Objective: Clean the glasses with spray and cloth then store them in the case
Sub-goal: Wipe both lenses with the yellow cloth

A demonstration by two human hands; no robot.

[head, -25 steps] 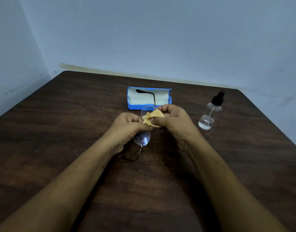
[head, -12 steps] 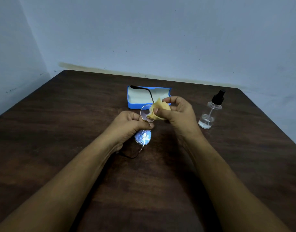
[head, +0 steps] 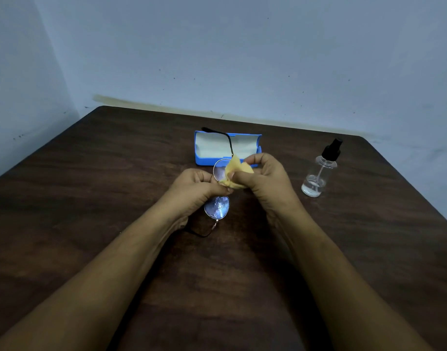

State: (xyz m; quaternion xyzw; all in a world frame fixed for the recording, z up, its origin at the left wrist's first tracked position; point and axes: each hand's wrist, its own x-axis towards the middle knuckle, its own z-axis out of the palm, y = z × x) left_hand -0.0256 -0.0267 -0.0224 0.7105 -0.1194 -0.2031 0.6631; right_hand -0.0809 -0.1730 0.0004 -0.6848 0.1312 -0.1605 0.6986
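Yellow cloth (head: 238,173) is bunched in the right hand (head: 264,182), whose thumb and fingers pinch it against the far lens of the glasses (head: 216,206), covering the right part of that lens. The left hand (head: 194,188) is curled around the frame between the two round lenses, gripping it near the bridge. The glasses are held above the middle of the dark wooden bench (head: 90,198), turned so that one lens lies far and the other near. The near lens is bare and catches a bluish glare. One thin temple with a dark tip rises from the far lens and crosses in front of the case (head: 197,148); the other trails beneath the left wrist. The blue case lies open on the bench just beyond the hands, its pale lining showing. To the right, well apart from the case, a clear spray bottle (head: 316,176) with a black head stands upright, with a little liquid in its bottom. Behind the bench is a pale blue wall (head: 242,59).
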